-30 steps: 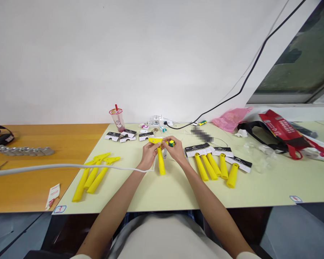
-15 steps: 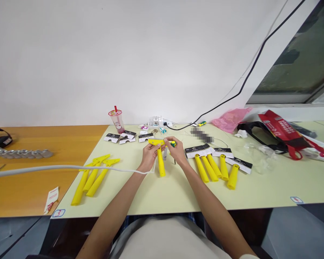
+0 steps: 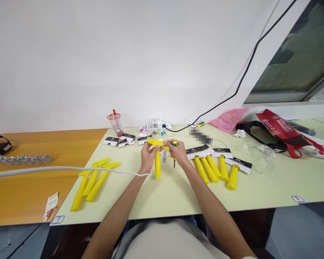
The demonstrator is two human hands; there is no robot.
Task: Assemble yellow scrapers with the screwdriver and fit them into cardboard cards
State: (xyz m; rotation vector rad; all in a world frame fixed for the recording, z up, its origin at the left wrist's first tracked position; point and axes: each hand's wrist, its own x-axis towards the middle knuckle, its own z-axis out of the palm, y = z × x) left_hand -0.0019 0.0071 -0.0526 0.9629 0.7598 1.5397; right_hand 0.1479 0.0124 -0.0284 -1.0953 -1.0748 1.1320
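My left hand (image 3: 148,155) is closed on the head of a yellow scraper (image 3: 157,167), whose handle points down toward me. Two small dark holes or screws show on its head. Held in the curled fingers of my right hand (image 3: 179,151) is a screwdriver with a green and yellow handle (image 3: 174,144), its shaft pointing down. That hand's thumb and forefinger are at the right end of the scraper head; whether they pinch something small is unclear. A flat metal strip (image 3: 164,155) shows between my hands.
Yellow scrapers (image 3: 97,181) lie at left, and several yellow handles (image 3: 211,169) with black-and-white cards at right. Behind are a drink cup (image 3: 116,126), packaging cards (image 3: 127,138) and a power strip (image 3: 153,124). A pale cable (image 3: 70,168) crosses in front at left. A red bag (image 3: 279,129) lies right.
The scraper has tilted slightly, its handle end swinging left and its head sloping down to the right. My right hand has shifted slightly right, still with the screwdriver. The view has shifted a little.
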